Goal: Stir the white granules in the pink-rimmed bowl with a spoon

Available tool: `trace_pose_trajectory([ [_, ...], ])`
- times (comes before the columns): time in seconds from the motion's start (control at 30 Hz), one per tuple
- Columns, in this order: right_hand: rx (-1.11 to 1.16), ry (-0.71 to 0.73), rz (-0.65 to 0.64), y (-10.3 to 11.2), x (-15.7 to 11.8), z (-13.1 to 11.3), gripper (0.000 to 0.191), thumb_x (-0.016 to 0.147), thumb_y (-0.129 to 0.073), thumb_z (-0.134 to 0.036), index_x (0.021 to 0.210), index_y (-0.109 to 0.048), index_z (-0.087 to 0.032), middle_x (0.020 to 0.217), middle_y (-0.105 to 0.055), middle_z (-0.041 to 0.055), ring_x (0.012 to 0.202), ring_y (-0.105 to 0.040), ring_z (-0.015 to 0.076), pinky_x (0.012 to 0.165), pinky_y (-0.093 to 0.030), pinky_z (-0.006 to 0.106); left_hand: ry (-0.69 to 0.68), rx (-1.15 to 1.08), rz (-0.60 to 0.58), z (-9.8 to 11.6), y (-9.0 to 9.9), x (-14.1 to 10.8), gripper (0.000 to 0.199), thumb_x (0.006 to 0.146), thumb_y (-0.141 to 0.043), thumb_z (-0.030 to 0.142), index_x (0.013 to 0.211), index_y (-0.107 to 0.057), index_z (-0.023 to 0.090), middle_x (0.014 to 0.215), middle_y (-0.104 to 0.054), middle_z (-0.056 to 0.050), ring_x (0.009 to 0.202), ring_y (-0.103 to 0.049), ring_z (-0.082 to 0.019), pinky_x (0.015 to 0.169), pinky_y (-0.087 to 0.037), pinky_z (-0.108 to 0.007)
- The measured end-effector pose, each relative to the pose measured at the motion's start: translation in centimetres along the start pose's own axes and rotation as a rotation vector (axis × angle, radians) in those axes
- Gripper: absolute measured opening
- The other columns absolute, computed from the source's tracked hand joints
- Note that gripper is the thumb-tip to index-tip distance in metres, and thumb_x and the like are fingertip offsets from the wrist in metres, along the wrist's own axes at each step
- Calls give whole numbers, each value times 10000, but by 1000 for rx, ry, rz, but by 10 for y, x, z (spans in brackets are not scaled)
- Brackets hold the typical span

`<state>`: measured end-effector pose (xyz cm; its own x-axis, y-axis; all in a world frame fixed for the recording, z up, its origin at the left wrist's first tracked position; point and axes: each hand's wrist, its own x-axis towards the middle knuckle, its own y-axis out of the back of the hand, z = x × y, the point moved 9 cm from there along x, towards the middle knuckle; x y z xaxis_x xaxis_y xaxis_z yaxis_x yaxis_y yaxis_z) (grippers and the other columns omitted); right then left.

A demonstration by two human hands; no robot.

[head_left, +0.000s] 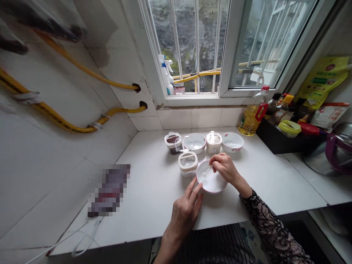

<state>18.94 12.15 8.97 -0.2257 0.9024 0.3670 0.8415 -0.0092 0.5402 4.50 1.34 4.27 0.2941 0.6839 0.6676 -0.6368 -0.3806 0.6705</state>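
A white bowl (213, 190) with a pinkish rim holds white powder (213, 180). My right hand (224, 169) is closed in a pinch on a small pale spoon (208, 170), whose lower end is in the powder. My left hand (184, 211) lies against the bowl's near-left side, its fingers stretched out and apart, fingertips touching the rim. Just left of the bowl stands a lidded clear container (188, 165) with pale contents. Behind are a container of dark red beans (173, 143), a white bowl (195, 150), a container of off-white contents (213, 143) and another bowl (233, 148).
An oil bottle (251, 117) stands at the back right beside a black box (280, 141) of seasoning bottles. A metal pot (316, 156) is at the far right. At left lies a pixelated object (110, 192) near white cables (88, 234). A barred window (192, 97) is behind the counter.
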Motion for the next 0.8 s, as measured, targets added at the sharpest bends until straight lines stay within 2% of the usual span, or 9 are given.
trace_pose_trajectory([
  [0.1,173,-167,10,3,1,17,203,700,-439,-156,627,-624,-195,455,-577,-29,462,-526,134,590,-445,262,4,1,-4,0,0,0,305,1006,-421,175,1293,-522,188,1369,-591,-169,827,-745,-164,606,-588,-214],
  [0.17,174,-186,20,4,1,19,198,694,-441,-162,626,-624,-196,455,-579,-26,462,-532,137,555,-432,254,2,-4,-8,1,0,1,309,1006,-419,175,1298,-518,188,1369,-590,-170,822,-746,-166,600,-588,-216],
  [0.27,45,-54,-19,0,2,6,208,703,-454,-145,611,-629,-208,461,-604,-29,520,-559,144,741,-477,296,-2,-4,-6,2,0,1,309,1007,-419,178,1299,-519,188,1368,-592,-169,819,-747,-166,590,-585,-210],
  [0.37,24,24,-80,-8,1,-4,223,712,-457,-142,606,-639,-216,473,-628,-31,563,-576,146,901,-450,347,-7,7,8,2,1,0,301,1012,-418,188,1294,-523,185,1363,-596,-171,815,-747,-164,589,-585,-207],
  [0.4,62,6,-81,-8,0,-3,220,711,-457,-150,604,-639,-214,473,-627,-30,552,-572,143,877,-460,343,-7,10,9,2,1,0,299,1013,-418,190,1293,-524,185,1362,-596,-171,816,-747,-163,589,-584,-207],
  [0.47,185,-94,-64,-6,0,4,200,697,-463,-176,605,-638,-205,468,-615,-25,505,-552,136,736,-487,307,-8,10,8,2,1,0,295,1014,-418,194,1288,-528,184,1361,-597,-171,818,-747,-163,591,-585,-207],
  [0.57,387,-278,-35,-3,-1,20,167,646,-481,-205,601,-640,-188,444,-587,-21,450,-520,130,541,-438,256,-6,3,4,2,1,0,299,1010,-422,191,1290,-529,185,1364,-595,-170,826,-747,-166,597,-589,-211],
  [0.63,474,-343,-20,0,-1,26,158,623,-495,-215,593,-646,-178,429,-578,-18,437,-508,126,515,-423,248,-4,1,3,2,1,0,307,1006,-427,186,1298,-524,190,1368,-592,-166,832,-746,-167,604,-592,-213],
  [0.8,573,-395,22,5,0,35,152,597,-522,-238,579,-656,-169,411,-578,-11,424,-496,121,512,-418,250,-1,6,4,2,2,2,304,1004,-428,182,1293,-522,192,1368,-593,-167,829,-746,-165,603,-591,-211],
])
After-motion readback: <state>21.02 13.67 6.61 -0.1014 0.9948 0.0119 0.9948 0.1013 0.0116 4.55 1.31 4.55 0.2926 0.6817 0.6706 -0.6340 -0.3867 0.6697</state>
